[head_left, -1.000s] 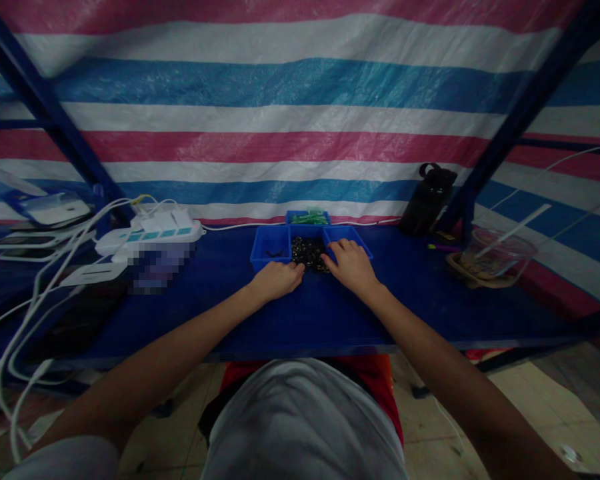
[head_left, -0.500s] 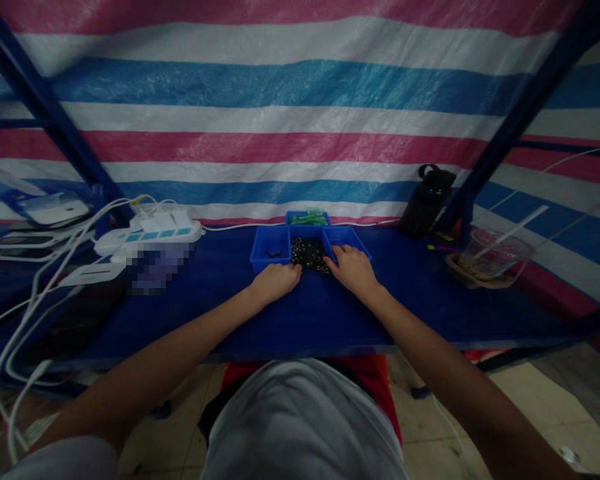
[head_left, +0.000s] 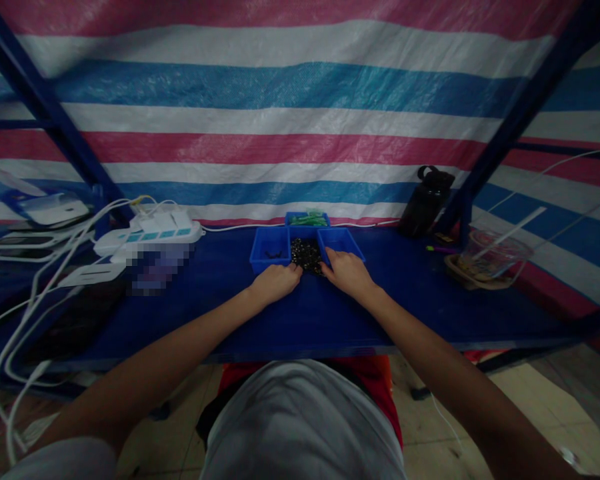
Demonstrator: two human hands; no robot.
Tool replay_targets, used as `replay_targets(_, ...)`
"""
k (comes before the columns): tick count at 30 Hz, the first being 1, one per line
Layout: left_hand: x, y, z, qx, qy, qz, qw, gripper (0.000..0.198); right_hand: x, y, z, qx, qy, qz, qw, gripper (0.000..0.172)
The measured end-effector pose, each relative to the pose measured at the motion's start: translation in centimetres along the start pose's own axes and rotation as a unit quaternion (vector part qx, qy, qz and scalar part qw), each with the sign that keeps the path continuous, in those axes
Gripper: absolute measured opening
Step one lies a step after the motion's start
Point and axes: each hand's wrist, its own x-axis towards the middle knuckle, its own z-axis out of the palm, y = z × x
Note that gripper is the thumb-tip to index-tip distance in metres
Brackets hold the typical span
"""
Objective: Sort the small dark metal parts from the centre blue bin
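A pile of small dark, shiny pieces [head_left: 306,253] lies on the blue table between two blue bins. My left hand [head_left: 276,281] rests at the pile's near left edge, fingers curled in; whether they pinch a piece is too small to see. Just behind it is the left blue bin [head_left: 270,237], with a few small black pieces [head_left: 273,255] in it. My right hand [head_left: 349,273] is at the near edge of the right blue bin [head_left: 344,241]. Its fingers curl around that bin's near left corner, with the thumb by the pile.
Behind the pile stands a small blue bin holding green pieces [head_left: 307,219]. To the left, a white power strip [head_left: 153,235] and tangled white cables [head_left: 45,267] lie near phones. A black bottle [head_left: 427,202] and a plastic cup [head_left: 495,253] stand on the right.
The right blue bin has shifted slightly left, closer to the pile, and my right hand has moved left with it. My left hand has stayed nearly in place.
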Motion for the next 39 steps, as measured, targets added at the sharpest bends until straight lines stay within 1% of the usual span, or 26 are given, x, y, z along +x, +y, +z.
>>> replay_targets(3, 0.0, -0.1, 0.0, 0.005, 0.0, 0.014, 1.0, 0.027, 0.0, 0.1, -0.1, -0.005, -0.005, -0.007, 1.0, 0.042)
replay_targets(9, 0.0, 0.0, -0.3, 0.013, -0.003, 0.019, 1.0, 0.028, 0.2, 0.4, -0.1, 0.012, -0.002, -0.019, 1.0, 0.042)
replay_targets(11, 0.0, 0.0, -0.3, 0.007, -0.001, 0.013, 1.0, 0.027, 0.2, 0.5, 0.0, 0.022, -0.006, -0.018, 1.0, 0.042)
replay_targets(13, 0.0, 0.1, -0.3, 0.001, 0.0, -0.007, 1.0, 0.028, 0.2, 0.6, 0.1, 0.035, -0.005, -0.022, 0.999, 0.042)
replay_targets(15, -0.1, 0.1, -0.3, 0.002, -0.002, -0.032, 0.999, 0.029, 0.2, 0.6, 0.3, 0.052, 0.012, -0.028, 0.998, 0.041)
replay_targets(17, -0.1, 0.2, -0.5, 0.006, -0.007, -0.044, 0.999, 0.03, 0.3, 0.7, 0.6, 0.07, 0.044, -0.035, 0.996, 0.042)
replay_targets(19, -0.1, 0.2, -0.6, 0.009, -0.01, -0.035, 0.999, 0.03, 0.3, 0.8, 1.0, 0.093, 0.082, -0.05, 0.991, 0.041)
replay_targets(22, -0.1, 0.2, -0.7, 0.012, -0.009, 0.001, 1.0, 0.028, 0.4, 0.8, 1.3, 0.136, 0.123, -0.079, 0.98, 0.035)
replay_targets(25, -0.2, 0.3, -0.7, 0.017, -0.003, 0.025, 1.0, 0.026, 0.5, 0.9, 1.3, 0.171, 0.137, -0.095, 0.971, 0.03)
replay_targets(29, -0.2, 0.3, -0.7, 0.022, 0.006, 0.003, 1.0, 0.028, 0.4, 0.6, 1.0, 0.195, 0.149, -0.106, 0.964, 0.024)
replay_targets(32, -0.2, 0.2, -0.8, 0.023, 0.006, -0.007, 1.0, 0.03, 0.1, 0.3, 0.5, 0.19, 0.171, -0.138, 0.957, 0.022)
replay_targets(35, -0.1, 0.1, -0.7, 0.019, 0.005, 0.013, 1.0, 0.029, -0.2, 0.0, 0.2, 0.177, 0.174, -0.198, 0.948, 0.024)
replay_targets(37, -0.1, 0.1, -0.6, 0.015, 0.003, 0.029, 0.999, 0.028, -0.3, -0.2, 0.2, 0.162, 0.159, -0.238, 0.944, 0.025)
replay_targets(39, -0.1, 0.0, -0.6, 0.014, 0.002, 0.031, 0.999, 0.026, -0.4, -0.3, 0.4, 0.143, 0.134, -0.266, 0.944, 0.025)
